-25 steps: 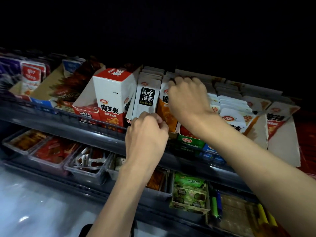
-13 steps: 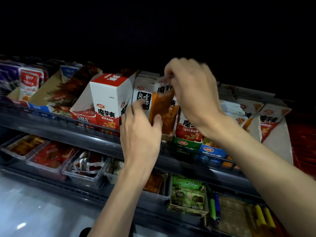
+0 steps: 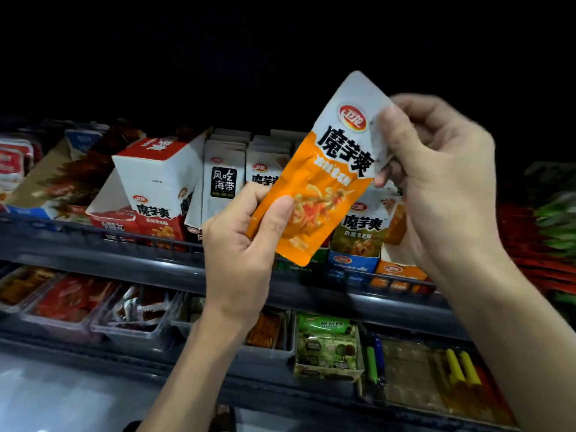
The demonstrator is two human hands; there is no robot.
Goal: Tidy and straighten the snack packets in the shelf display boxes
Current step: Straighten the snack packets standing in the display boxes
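Observation:
An orange and white snack packet [image 3: 324, 179] is held up in front of the upper shelf, tilted with its top to the right. My left hand [image 3: 246, 241] pinches its lower left part, thumb on the front. My right hand [image 3: 436, 176] pinches its upper right edge. Behind it stand rows of upright white packets [image 3: 223, 179] in display boxes, and a red and white carton [image 3: 156, 182] leans to their left. More packets of the same brand [image 3: 361, 226] stand in boxes to the right, partly hidden by my hands.
A dark shelf rail [image 3: 93, 247] runs along the front of the upper shelf. Below it, clear trays [image 3: 65, 304] hold red and brown snacks, with a green box [image 3: 327, 344] and lighters [image 3: 458, 366] to the right. Red and green packets [image 3: 548, 244] lie at far right.
The orange packet came out of its display box and rose clear of the shelf. My left hand moved from the shelf front onto the packet's lower end. Both hands came up and toward me.

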